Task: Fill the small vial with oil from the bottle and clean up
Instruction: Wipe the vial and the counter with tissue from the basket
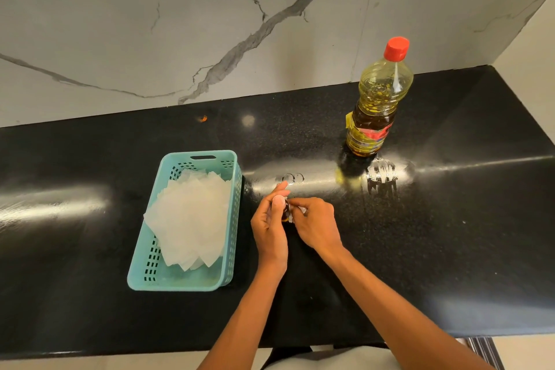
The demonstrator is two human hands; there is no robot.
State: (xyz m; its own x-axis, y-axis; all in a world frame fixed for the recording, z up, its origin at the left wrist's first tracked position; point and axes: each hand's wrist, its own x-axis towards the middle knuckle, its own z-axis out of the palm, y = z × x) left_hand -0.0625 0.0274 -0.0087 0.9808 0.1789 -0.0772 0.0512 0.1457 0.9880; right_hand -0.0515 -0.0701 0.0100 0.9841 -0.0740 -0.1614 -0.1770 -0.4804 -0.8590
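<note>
A small vial (285, 213) with dark oil in it is held between both hands over the middle of the black counter (450, 219). My left hand (270, 225) grips it from the left, thumb on top. My right hand (315, 225) pinches it from the right, with a bit of white tissue showing under the fingers. Most of the vial is hidden by the fingers. The oil bottle (377, 99), with a red cap on and yellow oil inside, stands upright at the back right, apart from both hands.
A teal plastic basket (150, 264) holding a stack of white tissues (192, 219) sits just left of my hands. Ring-shaped wet marks (293, 178) lie on the counter beyond my hands. A marble wall rises behind the counter.
</note>
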